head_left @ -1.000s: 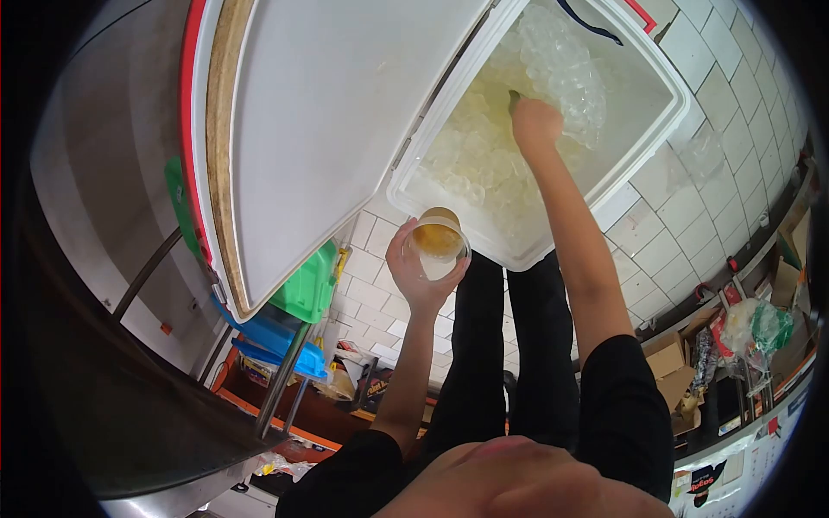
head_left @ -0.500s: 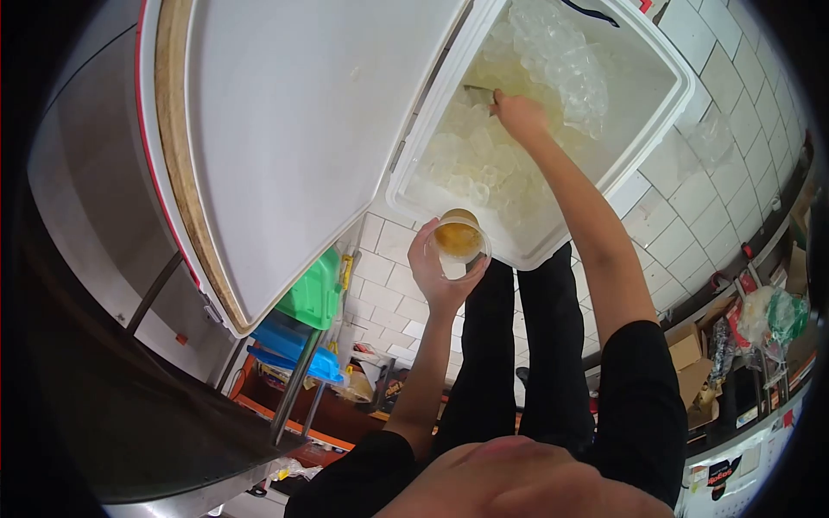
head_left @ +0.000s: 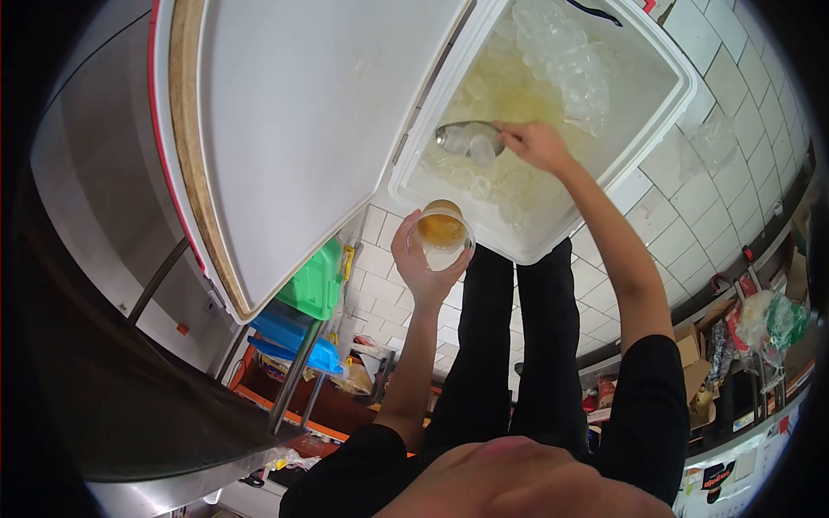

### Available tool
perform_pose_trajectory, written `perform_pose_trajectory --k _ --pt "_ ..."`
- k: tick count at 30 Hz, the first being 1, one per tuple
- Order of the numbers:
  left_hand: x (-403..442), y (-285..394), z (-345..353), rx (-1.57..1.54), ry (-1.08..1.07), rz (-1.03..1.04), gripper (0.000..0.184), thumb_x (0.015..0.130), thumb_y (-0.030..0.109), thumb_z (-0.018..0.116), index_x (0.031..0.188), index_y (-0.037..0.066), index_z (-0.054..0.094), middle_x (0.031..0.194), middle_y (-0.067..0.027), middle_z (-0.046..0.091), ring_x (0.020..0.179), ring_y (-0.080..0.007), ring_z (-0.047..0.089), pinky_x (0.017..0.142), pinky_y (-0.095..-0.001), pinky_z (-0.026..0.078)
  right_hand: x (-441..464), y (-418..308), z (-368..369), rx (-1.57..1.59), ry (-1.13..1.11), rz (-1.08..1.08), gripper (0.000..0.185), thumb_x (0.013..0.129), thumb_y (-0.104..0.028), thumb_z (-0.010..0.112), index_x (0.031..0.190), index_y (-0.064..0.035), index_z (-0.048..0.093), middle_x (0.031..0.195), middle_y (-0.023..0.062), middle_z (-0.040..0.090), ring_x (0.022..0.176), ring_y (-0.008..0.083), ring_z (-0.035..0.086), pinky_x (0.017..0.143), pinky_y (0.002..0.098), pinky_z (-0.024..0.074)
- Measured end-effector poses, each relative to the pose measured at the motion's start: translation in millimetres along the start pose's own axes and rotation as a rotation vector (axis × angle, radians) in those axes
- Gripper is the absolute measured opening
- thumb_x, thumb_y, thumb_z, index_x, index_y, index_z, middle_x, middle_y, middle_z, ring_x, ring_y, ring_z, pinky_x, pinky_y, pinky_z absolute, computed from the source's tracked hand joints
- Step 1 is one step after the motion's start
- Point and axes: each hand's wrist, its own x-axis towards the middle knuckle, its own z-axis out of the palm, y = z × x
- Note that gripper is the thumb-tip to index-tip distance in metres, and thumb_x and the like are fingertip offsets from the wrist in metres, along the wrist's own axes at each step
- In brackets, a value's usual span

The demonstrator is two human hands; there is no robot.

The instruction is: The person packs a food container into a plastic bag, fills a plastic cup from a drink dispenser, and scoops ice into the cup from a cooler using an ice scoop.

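My left hand [head_left: 425, 266] is wrapped round a clear plastic cup [head_left: 442, 231] with amber liquid in it, held just outside the near edge of a white ice chest [head_left: 411, 203]. Over the ice, my right hand [head_left: 537, 145] grips the handle of a metal ice scoop [head_left: 444, 136]. Several ice cubes [head_left: 480, 147] fill the scoop's bowl, which points left. Loose ice [head_left: 496, 186] covers the chest's floor, and a clear plastic bag of ice [head_left: 561, 65] lies at its far side.
The chest's large white lid [head_left: 302, 129] stands open on the left. Below it are a green plastic container [head_left: 315, 283] and a blue one [head_left: 294, 341]. Shelves with boxes [head_left: 691, 358] and plastic bags [head_left: 768, 319] stand at the right. White tiles [head_left: 682, 194] cover the floor.
My right hand has lifted the scoop out of the ice, now loaded with cubes, and brought it nearer me. The cup in my left hand has shifted slightly left.
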Motion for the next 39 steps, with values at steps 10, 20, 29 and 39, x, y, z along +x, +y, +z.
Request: perform_pose_trajectory --k 10,20,29,39 --pt "14.1 -32.4 18.4 -0.022 0.006 0.000 0.090 0.052 -0.005 0.081 0.126 0.004 0.029 0.127 -0.0141 0.039 0.119 -0.0257 0.041 0.102 -0.0394 0.038 -71.3 -49.3 -29.3 0.295 0.183 0.117 0.030 0.083 -0.022 0.059 0.112 -0.0152 0.063 0.063 0.0106 0.060 0.054 0.0241 0.058 0.054 0.0318 0.0449" --pt "64.0 -36.5 64.4 -0.075 -0.006 0.177 0.077 0.053 0.006 0.085 0.119 0.003 0.045 0.118 -0.0150 0.053 0.110 -0.0271 0.053 0.093 -0.0360 0.044 -116.7 -111.7 -78.8 -0.459 0.324 -0.023 0.037 0.079 -0.031 0.065 0.114 -0.0214 0.062 0.056 -0.0018 0.052 0.042 0.0158 0.051 0.039 0.0292 0.0394" --pt "67.9 -25.1 68.6 -0.147 -0.109 0.181 0.088 0.052 0.000 0.085 0.124 0.003 0.035 0.126 -0.0159 0.045 0.114 -0.0248 0.049 0.098 -0.0370 0.042 -155.3 -109.1 -82.0 -0.313 0.456 0.077 0.040 0.076 -0.024 0.070 0.115 -0.0186 0.062 0.062 -0.0003 0.058 0.046 0.0152 0.054 0.042 0.0277 0.0412" --pt "68.5 -12.1 72.3 -0.223 -0.162 0.240 0.088 0.051 0.000 0.085 0.124 0.004 0.035 0.125 -0.0162 0.044 0.116 -0.0255 0.048 0.098 -0.0380 0.042 -163.7 -114.5 -77.0 -0.172 0.656 0.011 0.041 0.072 -0.009 0.074 0.112 -0.0083 0.064 0.069 0.0046 0.063 0.052 0.0146 0.057 0.047 0.0249 0.0448"
